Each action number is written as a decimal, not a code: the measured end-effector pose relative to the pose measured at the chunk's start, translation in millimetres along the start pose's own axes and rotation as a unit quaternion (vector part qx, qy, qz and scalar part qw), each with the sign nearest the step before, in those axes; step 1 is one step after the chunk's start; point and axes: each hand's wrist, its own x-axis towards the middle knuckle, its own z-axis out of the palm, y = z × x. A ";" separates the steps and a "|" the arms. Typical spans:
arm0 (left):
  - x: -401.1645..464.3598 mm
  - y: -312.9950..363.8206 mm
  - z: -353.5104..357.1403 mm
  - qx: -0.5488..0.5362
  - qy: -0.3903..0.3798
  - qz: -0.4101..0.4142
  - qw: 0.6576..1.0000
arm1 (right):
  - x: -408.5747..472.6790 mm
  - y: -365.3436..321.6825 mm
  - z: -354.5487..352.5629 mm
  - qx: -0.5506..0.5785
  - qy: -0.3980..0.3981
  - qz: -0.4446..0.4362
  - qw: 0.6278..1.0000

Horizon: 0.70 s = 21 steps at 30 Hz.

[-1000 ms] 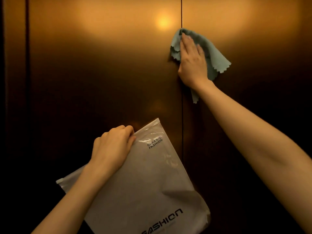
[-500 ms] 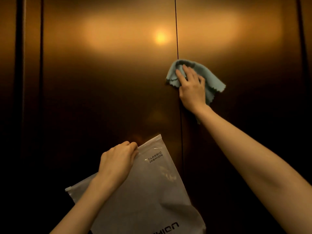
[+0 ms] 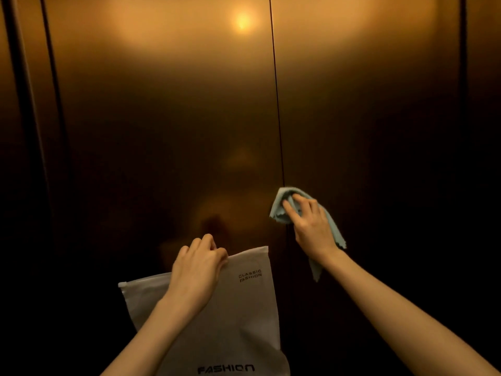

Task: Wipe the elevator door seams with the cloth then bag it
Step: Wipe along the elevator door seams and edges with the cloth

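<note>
The bronze-toned brushed metal elevator doors (image 3: 162, 131) have a satiny, semi-gloss finish, smooth enough to throw back a soft blurry glow from a lamp up top, no sharp mirror image. The thin dark centre seam (image 3: 276, 104) cuts a clean line between the panels. The pale blue-green cloth (image 3: 284, 210) looks like soft matt microfibre with zigzag-cut edges. The frosted grey plastic zip bag (image 3: 244, 321) is smooth, semi-translucent, slightly sheeny, with black printed lettering.
</note>
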 end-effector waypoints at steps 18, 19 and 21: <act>-89.1 15.8 36.1 0.000 -0.066 -0.042 0.997 | -157.9 -22.9 31.7 0.009 -0.255 -0.048 0.966; -94.9 18.1 43.4 -0.004 -0.073 -0.047 0.996 | -167.3 -23.5 37.4 0.011 -0.261 -0.048 0.964; -104.4 21.1 55.1 -0.015 -0.082 -0.056 0.995 | -181.2 -24.5 42.6 0.018 -0.270 -0.052 0.961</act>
